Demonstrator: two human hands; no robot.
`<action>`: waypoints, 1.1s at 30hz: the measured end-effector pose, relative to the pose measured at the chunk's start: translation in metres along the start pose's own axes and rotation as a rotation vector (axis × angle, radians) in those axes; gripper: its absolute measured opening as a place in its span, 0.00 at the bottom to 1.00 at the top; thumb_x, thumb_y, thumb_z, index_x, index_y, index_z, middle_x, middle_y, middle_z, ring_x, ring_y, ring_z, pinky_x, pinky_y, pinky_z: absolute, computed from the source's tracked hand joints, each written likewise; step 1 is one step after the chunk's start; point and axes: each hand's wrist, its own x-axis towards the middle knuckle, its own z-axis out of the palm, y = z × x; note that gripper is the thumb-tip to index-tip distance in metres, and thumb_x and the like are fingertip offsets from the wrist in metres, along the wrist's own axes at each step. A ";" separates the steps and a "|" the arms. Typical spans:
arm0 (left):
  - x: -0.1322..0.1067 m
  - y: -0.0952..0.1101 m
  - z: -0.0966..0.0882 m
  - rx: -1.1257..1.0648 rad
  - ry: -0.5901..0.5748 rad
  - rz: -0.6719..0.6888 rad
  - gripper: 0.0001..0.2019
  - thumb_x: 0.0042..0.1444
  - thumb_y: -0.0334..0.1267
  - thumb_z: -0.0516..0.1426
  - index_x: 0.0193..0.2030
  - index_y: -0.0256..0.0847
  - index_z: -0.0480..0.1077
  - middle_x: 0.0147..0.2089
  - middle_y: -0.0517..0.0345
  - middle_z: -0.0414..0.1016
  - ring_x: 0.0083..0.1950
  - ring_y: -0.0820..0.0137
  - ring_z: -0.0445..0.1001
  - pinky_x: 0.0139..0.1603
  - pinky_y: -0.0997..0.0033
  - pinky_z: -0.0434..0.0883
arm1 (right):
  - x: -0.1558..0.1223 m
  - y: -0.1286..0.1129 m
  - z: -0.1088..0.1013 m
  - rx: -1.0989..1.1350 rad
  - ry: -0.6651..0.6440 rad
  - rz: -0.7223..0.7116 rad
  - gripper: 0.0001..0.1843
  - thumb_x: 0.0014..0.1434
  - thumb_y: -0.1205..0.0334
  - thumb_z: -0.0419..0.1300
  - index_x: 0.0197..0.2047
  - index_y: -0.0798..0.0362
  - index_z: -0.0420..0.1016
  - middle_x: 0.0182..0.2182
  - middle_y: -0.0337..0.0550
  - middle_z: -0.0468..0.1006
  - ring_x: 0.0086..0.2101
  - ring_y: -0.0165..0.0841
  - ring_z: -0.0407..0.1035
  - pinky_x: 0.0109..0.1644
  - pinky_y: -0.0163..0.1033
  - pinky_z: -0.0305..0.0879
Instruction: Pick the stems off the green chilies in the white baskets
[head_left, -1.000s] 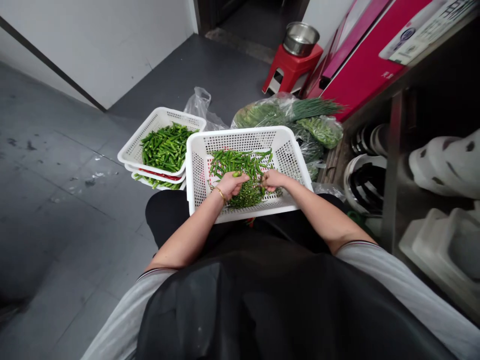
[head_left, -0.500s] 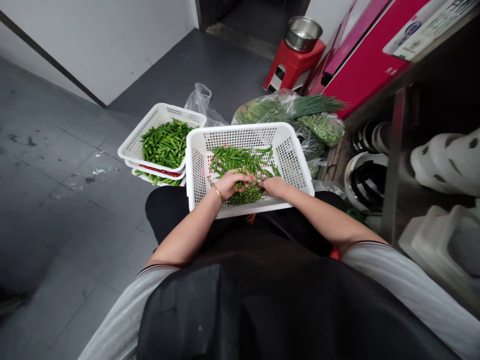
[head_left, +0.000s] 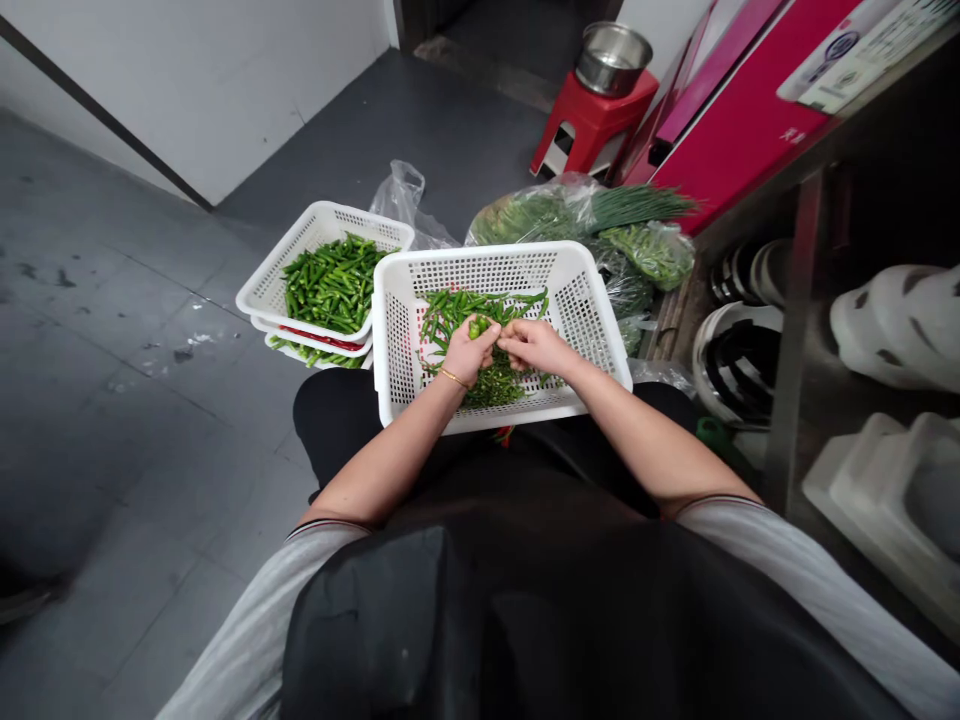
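Chili (head_left: 475,327) sits in the left hand (head_left: 466,352), which is closed around it, so only a short green end shows above the thumb. It is held just over the pile (head_left: 480,303) of green chilies in the white basket (head_left: 487,262) on the person's lap. The right hand (head_left: 534,346) lies directly to its right, fingers curled and tips touching the left thumb. Whether these fingers already grip the green end I cannot tell. The chili's long axis is mostly hidden. A second basket (head_left: 300,262) stands apart on the floor.

Bare floor (head_left: 112,380) left; basket walls (head_left: 487,268) around, shelf (head_left: 787,330) close right.
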 end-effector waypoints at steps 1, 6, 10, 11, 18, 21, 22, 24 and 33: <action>0.000 0.001 -0.001 -0.024 0.016 -0.012 0.20 0.42 0.44 0.68 0.32 0.39 0.63 0.16 0.73 0.56 0.14 0.83 0.53 0.14 0.81 0.50 | 0.000 0.001 0.005 0.031 -0.015 0.021 0.13 0.59 0.51 0.52 0.30 0.52 0.65 0.17 0.33 0.68 0.18 0.29 0.65 0.25 0.33 0.59; -0.001 0.009 -0.013 -0.166 -0.019 -0.248 0.17 0.45 0.42 0.68 0.27 0.36 0.64 0.15 0.70 0.56 0.15 0.83 0.54 0.14 0.82 0.48 | -0.007 -0.010 0.019 -0.258 0.099 -0.186 0.18 0.64 0.51 0.49 0.27 0.51 0.67 0.22 0.40 0.72 0.27 0.32 0.67 0.35 0.36 0.61; 0.003 0.013 -0.027 -0.177 -0.108 -0.384 0.14 0.46 0.38 0.66 0.23 0.35 0.64 0.15 0.67 0.57 0.14 0.82 0.54 0.13 0.81 0.47 | -0.010 -0.023 0.013 -0.539 -0.065 -0.370 0.17 0.66 0.53 0.48 0.33 0.51 0.71 0.33 0.47 0.77 0.37 0.36 0.70 0.42 0.38 0.61; 0.004 0.015 -0.032 -0.161 -0.094 -0.378 0.13 0.46 0.37 0.65 0.23 0.35 0.65 0.15 0.66 0.58 0.14 0.82 0.55 0.13 0.81 0.48 | -0.008 -0.023 0.012 -0.620 -0.138 -0.335 0.15 0.65 0.53 0.50 0.35 0.51 0.72 0.34 0.47 0.77 0.38 0.37 0.71 0.42 0.39 0.62; -0.005 0.049 -0.073 -0.046 -0.026 -0.224 0.05 0.41 0.29 0.59 0.28 0.33 0.69 0.31 0.50 0.77 0.30 0.69 0.76 0.24 0.76 0.70 | 0.027 -0.008 0.069 -0.980 -0.438 0.003 0.20 0.58 0.48 0.59 0.43 0.55 0.78 0.41 0.58 0.80 0.44 0.47 0.74 0.42 0.43 0.67; -0.012 0.055 -0.081 -0.005 -0.062 -0.233 0.08 0.41 0.29 0.60 0.31 0.33 0.70 0.28 0.52 0.76 0.27 0.70 0.75 0.24 0.75 0.70 | 0.040 -0.004 0.087 -0.940 -0.449 0.036 0.10 0.54 0.60 0.62 0.37 0.57 0.80 0.41 0.59 0.80 0.44 0.46 0.74 0.43 0.42 0.68; -0.013 0.053 -0.082 0.006 -0.049 -0.230 0.08 0.41 0.30 0.61 0.32 0.33 0.70 0.25 0.56 0.74 0.22 0.73 0.71 0.20 0.77 0.66 | 0.043 -0.002 0.083 -0.927 -0.438 0.042 0.08 0.53 0.62 0.62 0.34 0.57 0.80 0.39 0.57 0.81 0.42 0.45 0.75 0.42 0.41 0.68; -0.015 0.047 -0.079 0.034 0.013 -0.218 0.10 0.42 0.34 0.64 0.30 0.33 0.70 0.18 0.63 0.66 0.16 0.80 0.62 0.15 0.81 0.57 | 0.046 0.001 0.063 -0.790 -0.359 0.060 0.07 0.54 0.61 0.62 0.30 0.56 0.78 0.31 0.51 0.81 0.35 0.40 0.76 0.37 0.38 0.69; -0.011 0.025 -0.044 0.226 -0.041 -0.236 0.21 0.34 0.43 0.72 0.19 0.36 0.63 0.14 0.66 0.59 0.12 0.83 0.53 0.11 0.80 0.50 | 0.011 -0.011 0.032 0.676 -0.048 0.154 0.19 0.44 0.51 0.68 0.34 0.54 0.71 0.25 0.41 0.79 0.26 0.31 0.74 0.30 0.36 0.72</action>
